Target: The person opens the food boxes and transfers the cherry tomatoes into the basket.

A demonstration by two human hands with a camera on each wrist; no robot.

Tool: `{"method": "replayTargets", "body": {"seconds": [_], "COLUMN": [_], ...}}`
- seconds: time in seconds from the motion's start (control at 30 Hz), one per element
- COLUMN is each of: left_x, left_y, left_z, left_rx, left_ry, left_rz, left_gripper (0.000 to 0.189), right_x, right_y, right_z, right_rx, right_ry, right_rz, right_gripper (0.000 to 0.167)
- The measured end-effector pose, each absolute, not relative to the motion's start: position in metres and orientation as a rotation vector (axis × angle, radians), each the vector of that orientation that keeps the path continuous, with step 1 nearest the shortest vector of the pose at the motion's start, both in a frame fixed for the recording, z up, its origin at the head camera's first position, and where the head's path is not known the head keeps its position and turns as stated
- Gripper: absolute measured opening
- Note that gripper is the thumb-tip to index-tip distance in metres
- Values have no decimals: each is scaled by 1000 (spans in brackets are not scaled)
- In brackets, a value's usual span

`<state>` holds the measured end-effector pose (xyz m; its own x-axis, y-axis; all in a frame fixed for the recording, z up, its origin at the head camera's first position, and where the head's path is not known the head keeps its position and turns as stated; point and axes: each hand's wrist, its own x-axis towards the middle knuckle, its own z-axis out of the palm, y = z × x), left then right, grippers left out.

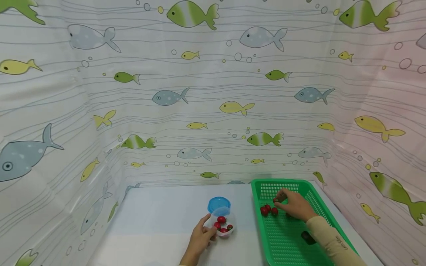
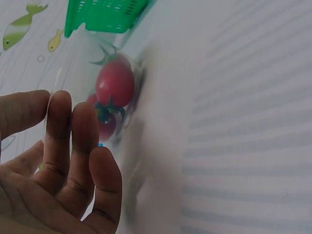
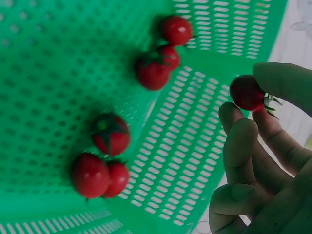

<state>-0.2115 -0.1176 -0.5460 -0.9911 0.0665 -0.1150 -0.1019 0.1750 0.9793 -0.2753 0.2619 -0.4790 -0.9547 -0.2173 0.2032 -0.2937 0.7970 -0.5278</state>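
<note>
My left hand [image 1: 200, 237] pinches the rim of a small clear plastic container [image 1: 232, 218], thumb on one side of the wall and fingers on the other. Several red cherry tomatoes [image 1: 221, 220] with green stems lie in it, seen through its wall in the left wrist view. Over the green basket [image 1: 260, 229], my right hand [image 1: 295, 205] holds one cherry tomato [image 3: 247, 92] between thumb and fingertips. Its green stem points toward the palm. Below that hand, several more tomatoes [image 3: 91, 174] lie on the basket floor, in two loose clusters in the right wrist view.
A blue round lid [image 1: 219, 203] lies on the white table [image 1: 159, 221] just behind the container. Inside the basket, near the right forearm, sits a small black object [image 1: 308, 238]. Fish-patterned sheets [image 1: 233, 74] close off the back and both sides.
</note>
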Motion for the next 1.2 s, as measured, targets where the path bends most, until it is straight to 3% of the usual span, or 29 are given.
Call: {"method": "replayTargets", "body": {"seconds": [0.33, 0.63, 1.2], "left_x": [-213, -213, -214], "left_y": [-118, -118, -117], "left_z": [-546, -547, -546], "left_rx": [-32, -21, -65], "left_ry": [2302, 2304, 2307], "left_rz": [1934, 1940, 1915], "left_gripper": [67, 67, 68], "right_x": [-282, -286, -286], "right_y": [278, 284, 272], "right_z": [-498, -510, -500], "right_rx": [352, 252, 369], "right_ry": [-2953, -3047, -2945], "right_rz": [782, 823, 914], "right_gripper": [21, 32, 22]}}
